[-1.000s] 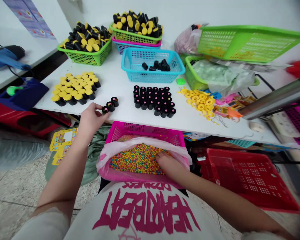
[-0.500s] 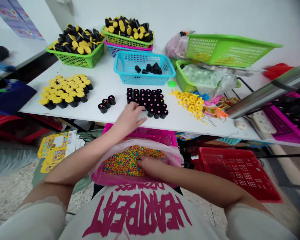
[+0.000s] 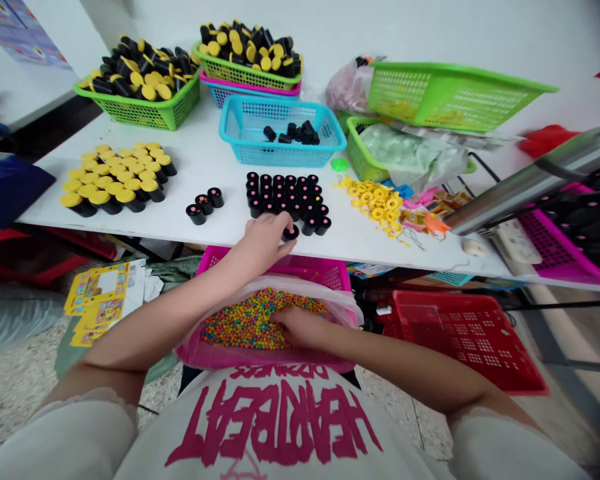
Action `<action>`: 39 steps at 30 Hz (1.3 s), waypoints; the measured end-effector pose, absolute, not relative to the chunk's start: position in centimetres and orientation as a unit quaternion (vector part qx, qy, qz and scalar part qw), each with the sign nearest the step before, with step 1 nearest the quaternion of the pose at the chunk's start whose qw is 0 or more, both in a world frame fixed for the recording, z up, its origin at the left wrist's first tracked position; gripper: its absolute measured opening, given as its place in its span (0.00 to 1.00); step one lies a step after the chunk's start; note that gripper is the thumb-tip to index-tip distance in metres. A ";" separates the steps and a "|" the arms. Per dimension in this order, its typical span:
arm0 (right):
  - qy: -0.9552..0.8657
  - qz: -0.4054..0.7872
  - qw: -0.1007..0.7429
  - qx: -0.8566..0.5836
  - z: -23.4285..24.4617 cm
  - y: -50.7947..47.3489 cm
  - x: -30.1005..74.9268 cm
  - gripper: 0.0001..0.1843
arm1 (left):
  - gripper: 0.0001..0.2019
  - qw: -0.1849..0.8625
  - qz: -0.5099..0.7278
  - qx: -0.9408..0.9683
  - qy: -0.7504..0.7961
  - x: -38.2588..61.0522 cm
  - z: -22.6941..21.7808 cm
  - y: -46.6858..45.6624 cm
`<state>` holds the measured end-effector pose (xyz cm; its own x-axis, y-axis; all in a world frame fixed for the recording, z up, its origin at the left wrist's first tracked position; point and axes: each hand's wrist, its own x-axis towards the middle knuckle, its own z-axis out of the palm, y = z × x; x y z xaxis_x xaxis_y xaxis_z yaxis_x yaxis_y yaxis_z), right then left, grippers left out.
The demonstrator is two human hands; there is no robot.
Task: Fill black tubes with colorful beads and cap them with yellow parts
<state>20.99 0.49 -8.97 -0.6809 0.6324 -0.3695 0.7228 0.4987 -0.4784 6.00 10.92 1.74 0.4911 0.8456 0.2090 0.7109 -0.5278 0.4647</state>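
Note:
My left hand [image 3: 264, 241] is at the table's front edge, fingers pinched round a small black tube [image 3: 291, 233] beside the block of open black tubes [image 3: 286, 197]. Three more black tubes [image 3: 205, 205] stand apart to the left. My right hand [image 3: 296, 325] rests palm down in the coloured beads [image 3: 250, 323] inside a plastic bag lining the pink basket [image 3: 310, 267] on my lap. Its fingers are curled into the beads, and what they hold is hidden.
Yellow-capped tubes [image 3: 115, 179] stand at the left of the white table [image 3: 210, 163]. Green baskets [image 3: 140, 110] of capped tubes and a blue basket [image 3: 280, 140] sit behind. Yellow rings [image 3: 377, 200] lie to the right. A red crate [image 3: 467, 340] stands on the floor.
My left hand left the three tubes at the left, crossed to the block of black tubes and closed on one at its front. My right hand stayed in the beads.

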 end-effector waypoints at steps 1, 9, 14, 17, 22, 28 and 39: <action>0.853 -0.332 0.063 0.398 -8.8 0.6 21.2 0.16 | 0.12 0.224 0.207 0.842 0.445 5.0 2.2 9.6; 0.770 -0.479 -0.068 0.416 -7.3 1.2 22.2 0.14 | 0.09 0.382 0.033 0.816 0.433 -0.5 -2.4 1.7; 0.808 -0.405 -0.133 0.408 -5.2 0.9 21.4 0.13 | 0.12 0.391 0.059 0.777 0.490 -0.5 -5.5 0.5; 0.838 -0.359 -0.155 0.381 -4.7 0.4 20.9 0.15 | 0.13 0.379 0.077 0.772 0.505 -0.4 -5.6 0.4; 0.793 -0.417 -0.161 0.414 -4.3 -0.3 19.7 0.11 | 0.14 0.397 0.105 0.777 0.477 -0.4 -5.7 0.6; 0.812 -0.384 -0.165 0.407 -2.8 -0.4 20.3 0.14 | 0.15 0.408 0.114 0.776 0.467 -0.4 -5.5 0.4; 0.821 -0.229 0.193 0.485 -7.3 -1.2 23.6 0.20 | 0.20 0.201 0.259 0.670 0.666 -5.7 2.0 7.2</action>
